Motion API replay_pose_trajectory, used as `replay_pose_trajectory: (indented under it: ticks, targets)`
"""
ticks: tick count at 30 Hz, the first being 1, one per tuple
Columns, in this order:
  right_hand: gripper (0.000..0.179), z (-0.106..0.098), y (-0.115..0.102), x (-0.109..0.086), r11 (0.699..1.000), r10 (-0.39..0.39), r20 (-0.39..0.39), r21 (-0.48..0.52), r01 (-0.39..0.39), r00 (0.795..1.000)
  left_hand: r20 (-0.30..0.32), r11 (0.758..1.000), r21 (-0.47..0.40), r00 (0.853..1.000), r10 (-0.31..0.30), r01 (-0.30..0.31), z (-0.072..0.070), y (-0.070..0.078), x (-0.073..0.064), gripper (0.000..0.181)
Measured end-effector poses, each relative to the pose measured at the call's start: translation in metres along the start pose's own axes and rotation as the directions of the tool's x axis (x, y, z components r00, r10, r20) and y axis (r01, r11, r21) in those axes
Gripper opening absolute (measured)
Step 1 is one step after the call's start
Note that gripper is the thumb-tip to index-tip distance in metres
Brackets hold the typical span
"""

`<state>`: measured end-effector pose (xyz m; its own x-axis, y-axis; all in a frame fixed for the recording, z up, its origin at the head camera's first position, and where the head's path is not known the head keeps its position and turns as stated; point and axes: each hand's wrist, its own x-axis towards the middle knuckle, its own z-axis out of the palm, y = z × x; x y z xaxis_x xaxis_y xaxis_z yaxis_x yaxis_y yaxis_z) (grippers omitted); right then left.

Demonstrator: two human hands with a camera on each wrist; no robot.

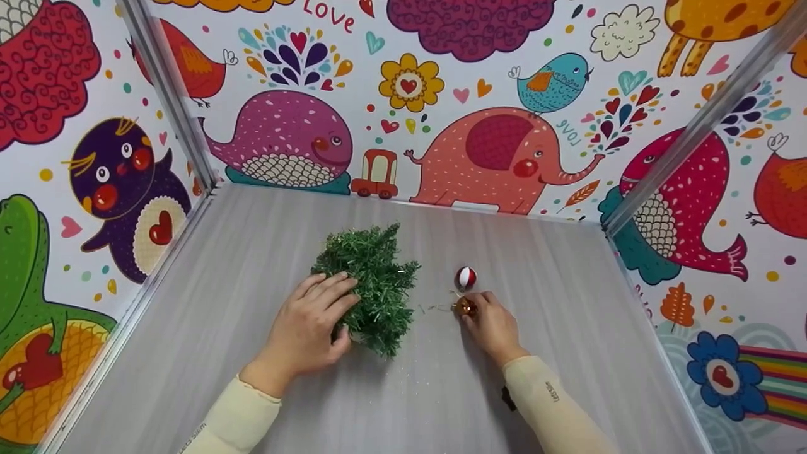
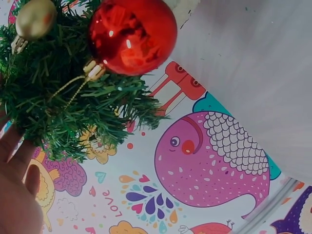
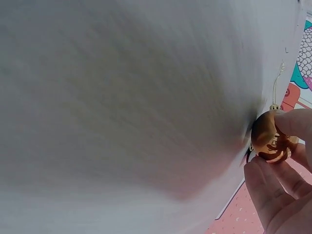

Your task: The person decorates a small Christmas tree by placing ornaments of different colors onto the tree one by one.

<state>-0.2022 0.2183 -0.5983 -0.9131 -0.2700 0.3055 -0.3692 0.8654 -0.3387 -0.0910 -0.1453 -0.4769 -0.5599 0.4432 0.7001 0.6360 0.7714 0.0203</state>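
A small green artificial Christmas tree [image 1: 378, 296] is on the table under my left hand [image 1: 309, 325], whose fairly straight fingers rest against its left side, thumb apart. On the tree in the left wrist view, a shiny red bauble [image 2: 134, 36] with a gold loop and a smaller gold bauble [image 2: 36, 18] show among the branches. To the right, my right hand [image 1: 495, 325] pinches a copper-gold bauble [image 3: 268, 136] between thumb and fingers, low over the table. Its thin string loop extends from the metal cap. Just beyond it lies a red-and-white bauble [image 1: 466, 278].
The grey wood-grain table [image 1: 435, 403] is bordered by walls printed with cartoon animals [image 1: 290, 139] and metal corner posts [image 1: 170, 94]. Fine glitter specks are scattered near the tree. A small black object [image 1: 508, 398] shows beside the right sleeve.
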Motion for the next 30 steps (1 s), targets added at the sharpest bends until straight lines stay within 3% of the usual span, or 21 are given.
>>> replay_pose_trajectory:
  ticks: [30]
  targets:
    - [0.035,0.0012,0.0009,0.0008,1.0,0.01,0.007,0.02,-0.01,1.0,-0.01,1.0,0.017,1.0,0.0,0.0,-0.0021,-0.0021,-0.0046,0.041]
